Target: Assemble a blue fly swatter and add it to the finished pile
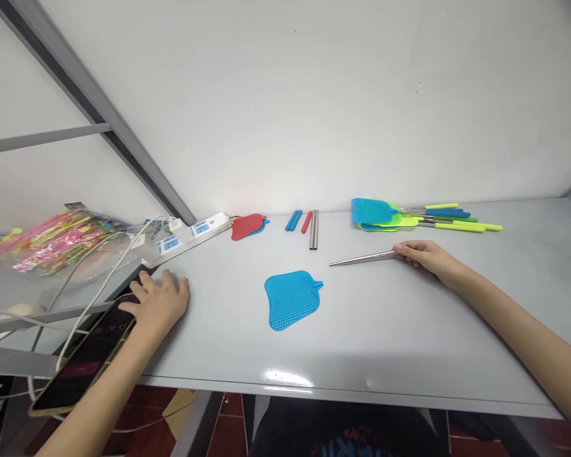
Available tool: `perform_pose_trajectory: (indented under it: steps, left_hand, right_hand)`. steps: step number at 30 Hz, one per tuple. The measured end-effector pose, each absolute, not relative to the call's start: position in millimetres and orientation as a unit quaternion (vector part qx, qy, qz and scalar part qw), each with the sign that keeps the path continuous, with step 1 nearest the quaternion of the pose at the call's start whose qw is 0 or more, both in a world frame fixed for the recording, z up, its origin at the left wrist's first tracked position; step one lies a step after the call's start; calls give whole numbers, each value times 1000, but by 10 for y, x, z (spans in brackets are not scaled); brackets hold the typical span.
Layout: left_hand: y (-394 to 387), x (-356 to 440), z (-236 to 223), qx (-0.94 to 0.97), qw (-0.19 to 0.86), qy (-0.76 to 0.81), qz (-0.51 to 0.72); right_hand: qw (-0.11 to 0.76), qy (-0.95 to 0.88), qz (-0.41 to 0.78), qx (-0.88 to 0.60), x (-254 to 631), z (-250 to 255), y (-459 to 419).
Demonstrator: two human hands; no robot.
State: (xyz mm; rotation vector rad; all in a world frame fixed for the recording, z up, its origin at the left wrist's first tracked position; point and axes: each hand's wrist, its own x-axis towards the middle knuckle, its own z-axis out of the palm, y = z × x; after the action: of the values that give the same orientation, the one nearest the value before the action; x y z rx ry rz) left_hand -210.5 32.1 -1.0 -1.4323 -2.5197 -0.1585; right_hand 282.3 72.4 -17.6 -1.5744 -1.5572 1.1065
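Note:
My right hand [423, 259] grips the thick end of a tapered steel telescopic rod [361, 258], which lies almost level and points left over the white table [409, 330]. My left hand [159, 303] rests open on the table's left edge, touching nothing but the tabletop and a dark smartphone [88, 355] beside it. Between my hands lies a loose blue perforated fly swatter head [292, 299]. Farther back are a red swatter head [246, 226] overlapping a blue one, two steel rods [313, 230], blue grips [294, 220], and a red grip [306, 222].
A pile of assembled blue and green fly swatters [385, 216] lies at the back right. A white power strip [190, 238] with white cables sits back left, beside a plastic bag of pink and green items [59, 241]. A white wall [285, 95] rises behind the table.

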Motion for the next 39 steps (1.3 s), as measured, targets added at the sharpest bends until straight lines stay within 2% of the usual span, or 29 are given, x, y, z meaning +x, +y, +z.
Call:
perform_pose_trajectory:
  steps: [3, 5, 9, 12, 16, 21, 27, 34, 39]
  left_hand:
    - [338, -1792, 124, -566, 144, -810, -42]
    - [319, -1486, 240, -606, 116, -785, -47]
    - [197, -864, 406, -778, -142, -612, 2]
    - [155, -554, 397, -805, -205, -556, 41]
    - [345, -340, 277, -829, -178, -529, 42]
    - [655, -169, 119, -863, -136, -483, -58]
    - [639, -118, -15, -859, -109, -475, -158]
    - [595, -113, -34, -853, -70, -482, -189]
    - [553, -88, -18, -858, -82, -472, -183]
  right_hand:
    - [341, -590, 426, -596, 2816, -167, 722]
    - [351, -586, 425, -594, 2810, -159, 721]
    - [359, -579, 428, -594, 2803, -152, 720]
    - [381, -563, 442, -585, 2805, -160, 722]
    - [410, -532, 467, -575, 2807, -179, 725]
    - [477, -447, 497, -570, 2838, -212, 743]
    - [579, -335, 512, -538, 2884, -213, 781]
    - [579, -345, 528, -517, 2843, -195, 769]
    - [578, -324, 562, -495, 2794, -157, 727]
